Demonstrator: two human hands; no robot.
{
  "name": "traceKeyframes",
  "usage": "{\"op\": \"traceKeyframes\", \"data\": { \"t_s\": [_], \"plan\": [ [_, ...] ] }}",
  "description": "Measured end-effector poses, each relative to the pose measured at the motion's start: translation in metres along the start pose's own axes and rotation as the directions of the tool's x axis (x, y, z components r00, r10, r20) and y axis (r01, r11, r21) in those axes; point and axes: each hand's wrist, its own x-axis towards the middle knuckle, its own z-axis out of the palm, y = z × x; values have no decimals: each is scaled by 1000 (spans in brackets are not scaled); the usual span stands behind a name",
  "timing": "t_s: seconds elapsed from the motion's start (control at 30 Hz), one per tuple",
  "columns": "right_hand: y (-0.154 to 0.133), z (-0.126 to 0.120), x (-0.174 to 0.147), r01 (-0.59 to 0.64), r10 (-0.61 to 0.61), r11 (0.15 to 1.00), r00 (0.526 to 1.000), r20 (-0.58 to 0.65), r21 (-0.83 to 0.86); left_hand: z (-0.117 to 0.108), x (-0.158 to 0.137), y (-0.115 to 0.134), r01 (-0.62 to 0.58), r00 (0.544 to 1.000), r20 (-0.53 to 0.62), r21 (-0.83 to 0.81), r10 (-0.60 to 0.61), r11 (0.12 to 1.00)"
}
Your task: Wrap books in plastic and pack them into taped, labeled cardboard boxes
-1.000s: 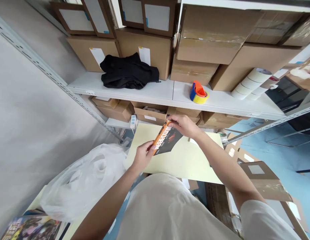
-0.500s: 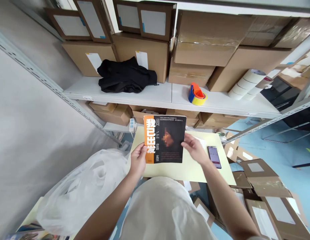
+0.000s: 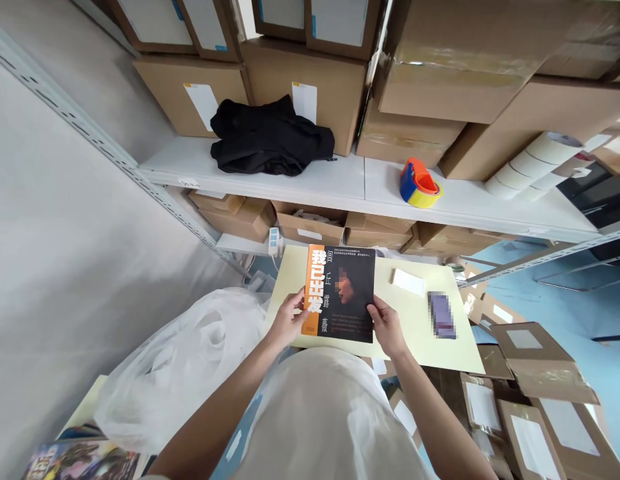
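Observation:
A book [image 3: 347, 293] with a black cover, an orange strip and white Chinese characters is held up over the pale yellow table [image 3: 415, 347]. My left hand [image 3: 289, 317] pinches its left edge, while my right hand [image 3: 387, 327] grips its lower right edge with the thumb on the cover. The cover faces me, and the fingers behind it are partly hidden. To the right of the book lie a small white block or stack of paper [image 3: 409, 282] and a phone [image 3: 442, 315].
Behind the table, a shelf [image 3: 340, 183] carries a black garment [image 3: 273, 137], a tape dispenser [image 3: 419, 185], tape rolls [image 3: 535, 163] and cardboard boxes [image 3: 310, 100]. A large white plastic bag [image 3: 190, 360] bulges at left. More boxes [image 3: 540, 367] crowd the floor at right.
The book has come slightly lower and tilted a little, still between both hands. My right hand has shifted down its edge. The view has turned, and the white block now shows more fully.

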Motion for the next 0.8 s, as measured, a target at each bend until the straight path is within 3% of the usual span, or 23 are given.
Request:
{"op": "traceKeyframes", "data": {
  "t_s": [0.2,0.43,0.6,0.8],
  "plan": [
    [18,11,1,-151,153,988,987,42,-41,-3,7,-27,80,996,35,17,-81,997],
    [49,41,17,-397,390,917,911,136,33,-17,26,-62,157,985,30,234,-169,959],
    [79,71,60,-481,479,877,867,134,-24,-33,63,-89,213,971,7,429,-240,878],
    [123,103,125,-438,472,867,875,110,-239,-54,125,-133,255,954,8,507,-299,824]
  ]
}}
